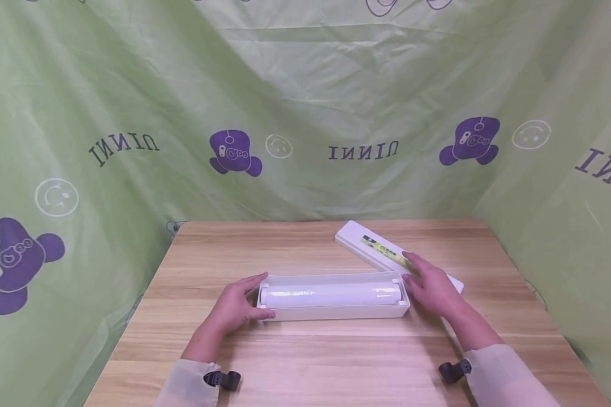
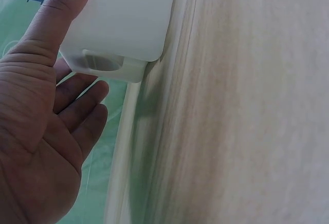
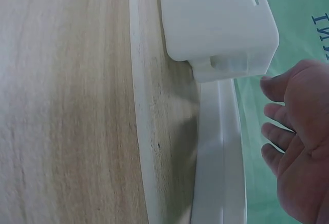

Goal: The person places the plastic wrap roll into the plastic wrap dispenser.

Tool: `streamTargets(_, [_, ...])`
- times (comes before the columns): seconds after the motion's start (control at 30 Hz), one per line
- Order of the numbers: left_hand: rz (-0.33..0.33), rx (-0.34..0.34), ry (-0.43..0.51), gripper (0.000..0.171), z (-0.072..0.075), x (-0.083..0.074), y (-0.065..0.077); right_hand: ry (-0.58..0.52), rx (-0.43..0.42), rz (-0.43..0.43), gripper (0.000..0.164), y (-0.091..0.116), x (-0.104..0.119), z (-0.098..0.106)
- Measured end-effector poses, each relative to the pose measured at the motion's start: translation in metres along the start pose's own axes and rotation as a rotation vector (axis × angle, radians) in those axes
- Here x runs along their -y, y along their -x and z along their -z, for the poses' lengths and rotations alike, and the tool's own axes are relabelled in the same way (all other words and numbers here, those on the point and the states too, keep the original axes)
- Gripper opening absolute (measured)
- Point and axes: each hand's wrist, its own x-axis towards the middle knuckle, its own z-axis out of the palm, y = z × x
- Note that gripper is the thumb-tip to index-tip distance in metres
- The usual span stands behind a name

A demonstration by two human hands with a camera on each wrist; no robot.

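Observation:
In the head view a long white box (image 1: 336, 312) lies uncovered on the table, with a roll of plastic wrap (image 1: 331, 294) inside it. My left hand (image 1: 236, 305) holds the box's left end, thumb along the front wall and fingers round the back corner. The left wrist view shows the thumb (image 2: 56, 16) against the white wall. At the box's other end is my right hand (image 1: 433, 287), fingers loosely bent and spread over the lid. Its thumb tip is right by the box's end in the right wrist view. Behind, the white lid (image 1: 350, 233) with a green-yellow label lies slanted, partly hidden by that hand.
A wooden table (image 1: 305, 362) carries the box and lid. Green printed cloth (image 1: 305, 192) hangs behind the table and along both sides. Small black wrist devices sit at both sleeves (image 1: 499, 373).

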Motion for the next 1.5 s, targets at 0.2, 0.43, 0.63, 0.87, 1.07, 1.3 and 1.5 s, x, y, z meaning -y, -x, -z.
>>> streamTargets(0.2, [0.009,0.002,-0.001,0.108,0.0,-0.001,0.001,0.01,0.01,-0.003,0.068,-0.003,-0.002,0.0])
streamTargets(0.43, [0.017,0.004,0.007,0.106,0.0,-0.001,0.001,0.021,0.025,-0.015,0.072,-0.01,-0.007,0.0])
streamTargets(0.63, [0.022,0.002,0.018,0.107,0.0,-0.003,0.002,0.031,0.037,-0.03,0.076,-0.016,-0.009,0.001])
streamTargets(0.87, [0.021,0.001,0.016,0.107,0.0,-0.003,0.002,0.038,0.047,-0.051,0.082,-0.021,-0.014,-0.001])
streamTargets(1.07, [0.027,0.0,0.014,0.107,0.0,-0.001,0.002,0.028,0.074,-0.069,0.088,-0.026,-0.018,0.0])
streamTargets(1.3, [0.026,0.003,0.019,0.107,0.0,-0.001,0.002,0.037,0.102,-0.045,0.095,-0.029,-0.025,-0.001])
streamTargets(1.5, [0.022,0.013,0.012,0.109,0.001,0.0,0.001,0.054,0.12,-0.046,0.104,-0.031,-0.03,-0.002])
